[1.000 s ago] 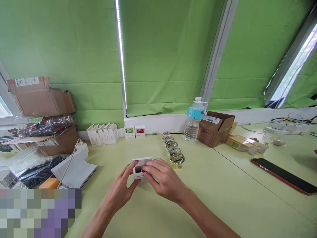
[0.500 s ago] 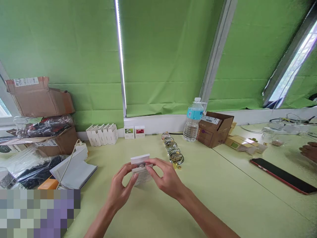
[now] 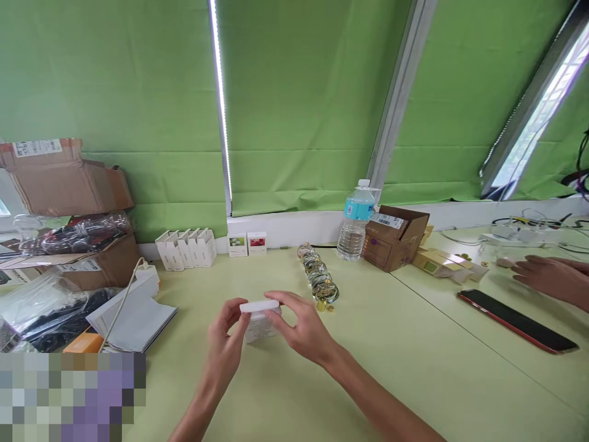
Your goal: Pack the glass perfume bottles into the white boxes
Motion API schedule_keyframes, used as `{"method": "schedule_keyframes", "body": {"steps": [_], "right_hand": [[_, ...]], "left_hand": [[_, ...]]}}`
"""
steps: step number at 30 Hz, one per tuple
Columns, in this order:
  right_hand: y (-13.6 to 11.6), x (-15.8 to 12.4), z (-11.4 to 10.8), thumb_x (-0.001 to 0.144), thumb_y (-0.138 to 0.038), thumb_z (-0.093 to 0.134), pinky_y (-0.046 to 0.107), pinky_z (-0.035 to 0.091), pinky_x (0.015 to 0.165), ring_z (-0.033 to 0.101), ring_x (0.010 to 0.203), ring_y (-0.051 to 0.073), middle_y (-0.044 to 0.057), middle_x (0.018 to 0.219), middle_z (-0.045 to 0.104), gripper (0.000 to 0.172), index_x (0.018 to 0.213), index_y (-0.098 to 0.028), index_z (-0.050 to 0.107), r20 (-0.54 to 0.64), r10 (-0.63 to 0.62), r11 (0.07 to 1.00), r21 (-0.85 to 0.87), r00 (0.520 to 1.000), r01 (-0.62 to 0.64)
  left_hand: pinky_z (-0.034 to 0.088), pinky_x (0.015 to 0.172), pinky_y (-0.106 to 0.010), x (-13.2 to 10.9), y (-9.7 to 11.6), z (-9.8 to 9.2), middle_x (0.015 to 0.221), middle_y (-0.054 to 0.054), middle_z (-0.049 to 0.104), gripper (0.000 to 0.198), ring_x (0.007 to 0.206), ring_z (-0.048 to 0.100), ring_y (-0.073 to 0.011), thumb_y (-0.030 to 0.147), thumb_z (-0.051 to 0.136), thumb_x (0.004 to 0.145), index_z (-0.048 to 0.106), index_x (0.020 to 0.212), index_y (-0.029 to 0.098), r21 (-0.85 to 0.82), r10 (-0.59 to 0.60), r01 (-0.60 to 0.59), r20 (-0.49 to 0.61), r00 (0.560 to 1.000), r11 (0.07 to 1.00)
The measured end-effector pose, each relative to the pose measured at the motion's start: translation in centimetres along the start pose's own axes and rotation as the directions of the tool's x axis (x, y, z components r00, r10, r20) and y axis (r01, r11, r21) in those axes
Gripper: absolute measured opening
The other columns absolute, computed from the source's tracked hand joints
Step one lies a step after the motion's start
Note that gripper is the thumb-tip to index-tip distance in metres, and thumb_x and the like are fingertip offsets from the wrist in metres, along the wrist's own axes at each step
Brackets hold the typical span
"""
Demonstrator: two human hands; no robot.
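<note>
A small white box (image 3: 260, 330) stands on the table in front of me, faint print on its near side. Its top flap (image 3: 258, 306) is folded forward over the opening, so the inside is hidden. My left hand (image 3: 226, 337) grips the box's left top corner between thumb and fingers. At the right top corner, my right hand (image 3: 301, 328) pinches the flap and rim with thumb and forefinger. Beyond my right hand lies a row of metallic rings with gold pieces (image 3: 317, 276).
Several white cartons (image 3: 185, 250) and two small picture boxes (image 3: 247, 244) line the back. A water bottle (image 3: 356, 221) stands beside a brown cardboard box (image 3: 394, 238). A phone (image 3: 516, 320) lies right, near another person's hand (image 3: 550, 276). Boxes and plastic-wrapped goods (image 3: 73, 233) pile up left.
The box's upright flap has come down over the opening, with both my hands at its ends. The other person's hand reaches further into view at right. The view has shifted slightly.
</note>
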State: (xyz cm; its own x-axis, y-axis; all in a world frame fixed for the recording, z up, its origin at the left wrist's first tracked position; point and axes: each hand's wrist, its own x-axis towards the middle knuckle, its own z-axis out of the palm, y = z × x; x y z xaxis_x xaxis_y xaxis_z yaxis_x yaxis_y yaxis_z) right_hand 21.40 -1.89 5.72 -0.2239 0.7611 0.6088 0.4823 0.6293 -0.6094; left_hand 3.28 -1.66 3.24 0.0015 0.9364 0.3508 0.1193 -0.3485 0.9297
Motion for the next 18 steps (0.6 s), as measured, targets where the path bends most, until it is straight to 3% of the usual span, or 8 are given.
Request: {"method": "schedule_keyframes", "body": {"steps": [4,7,11,18], "right_hand": [[0.3,0.2,0.1,0.095,-0.031,0.051,0.036,0.053,0.094,0.065,0.104,0.021,0.006,0.110,0.071,0.025,0.113,-0.023,0.068,-0.019,-0.031,0.999,-0.009,0.999,0.031],[0.7,0.2,0.2,0.095,-0.030,0.053,0.035,0.054,0.093,0.066,0.104,0.020,0.005,0.111,0.071,0.024,0.113,-0.024,0.068,-0.022,-0.051,0.998,-0.037,0.998,0.051],[1.1,0.1,0.3,0.095,-0.029,0.054,0.037,0.053,0.095,0.065,0.106,0.020,0.004,0.113,0.070,0.023,0.113,-0.026,0.068,-0.015,-0.107,0.990,-0.088,0.994,0.106],[1.6,-0.2,0.3,0.096,-0.030,0.051,0.034,0.052,0.096,0.064,0.109,0.019,0.005,0.121,0.068,0.027,0.116,-0.026,0.069,0.005,-0.120,0.978,-0.173,0.993,0.119]], "left_hand": [[0.054,0.081,-0.031,-0.1,-0.4,-0.5,0.110,-0.008,0.070,0.032,0.093,0.068,-0.0199,0.042,0.055,0.089,0.062,0.112,0.021,0.065,0.053,-0.054,0.004,0.999,0.996],[0.052,0.092,-0.034,-0.2,-0.5,-1.0,0.124,-0.007,0.065,0.033,0.110,0.063,-0.0225,0.039,0.053,0.091,0.062,0.118,0.024,0.122,0.141,-0.146,0.049,0.989,0.982],[0.050,0.098,-0.037,-0.1,-0.6,-1.3,0.129,-0.004,0.062,0.025,0.119,0.058,-0.0235,0.035,0.056,0.090,0.068,0.111,0.028,0.224,0.225,-0.234,0.069,0.972,0.946],[0.052,0.097,-0.035,0.3,-0.8,-1.0,0.122,-0.002,0.067,0.021,0.114,0.062,-0.0210,0.033,0.057,0.090,0.071,0.105,0.030,0.280,0.244,-0.246,0.041,0.969,0.928]]}}
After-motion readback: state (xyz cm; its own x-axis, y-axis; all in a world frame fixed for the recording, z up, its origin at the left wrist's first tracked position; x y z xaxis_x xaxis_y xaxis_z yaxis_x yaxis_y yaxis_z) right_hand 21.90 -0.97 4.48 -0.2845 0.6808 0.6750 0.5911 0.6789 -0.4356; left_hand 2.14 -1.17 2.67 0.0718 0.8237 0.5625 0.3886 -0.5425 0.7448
